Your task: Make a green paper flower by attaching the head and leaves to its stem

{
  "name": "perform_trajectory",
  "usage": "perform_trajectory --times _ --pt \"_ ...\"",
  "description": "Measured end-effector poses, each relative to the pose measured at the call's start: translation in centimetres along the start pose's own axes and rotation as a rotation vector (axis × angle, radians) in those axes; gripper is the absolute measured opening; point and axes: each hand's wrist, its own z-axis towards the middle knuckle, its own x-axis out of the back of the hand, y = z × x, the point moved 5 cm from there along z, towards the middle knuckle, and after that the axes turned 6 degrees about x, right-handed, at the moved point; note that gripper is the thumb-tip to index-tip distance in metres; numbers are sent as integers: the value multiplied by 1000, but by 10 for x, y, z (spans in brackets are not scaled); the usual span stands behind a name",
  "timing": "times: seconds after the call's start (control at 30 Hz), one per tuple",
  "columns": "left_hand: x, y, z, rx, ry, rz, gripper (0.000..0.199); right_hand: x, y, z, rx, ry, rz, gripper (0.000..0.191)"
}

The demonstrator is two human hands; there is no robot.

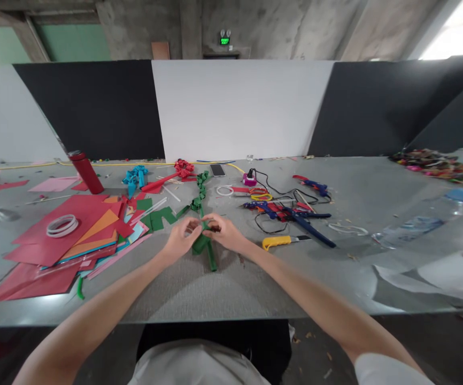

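Note:
My left hand [183, 236] and my right hand [225, 233] meet over a green paper stem [212, 258] in front of me. The fingers of both are closed, pinching the green paper between them. Curled green paper pieces [201, 184] run along the stem's far part, pointing away from me. A folded green flap [200, 244] hangs just under the fingertips, partly covered by them. Flat green paper scraps [160, 218] lie to the left of my left hand.
Left: stacked coloured paper [51, 214], tape rolls [62, 225], red bottle [86, 172], blue paper flower [135, 177]. Beyond the hands: red paper flower [184, 168], phone [217, 170]. Right: yellow utility knife [277, 242], blue glue guns [267, 208] with cords, purple power socket [249, 179], plastic bottle [411, 229].

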Motion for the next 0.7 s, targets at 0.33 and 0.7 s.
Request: perform_trajectory --times 0.33,0.7 --pt "-1 -9 6 55 -16 -141 25 2 0 0 -49 153 111 41" --pt "1 -2 3 78 71 -182 18 1 3 1 -118 233 276 34"
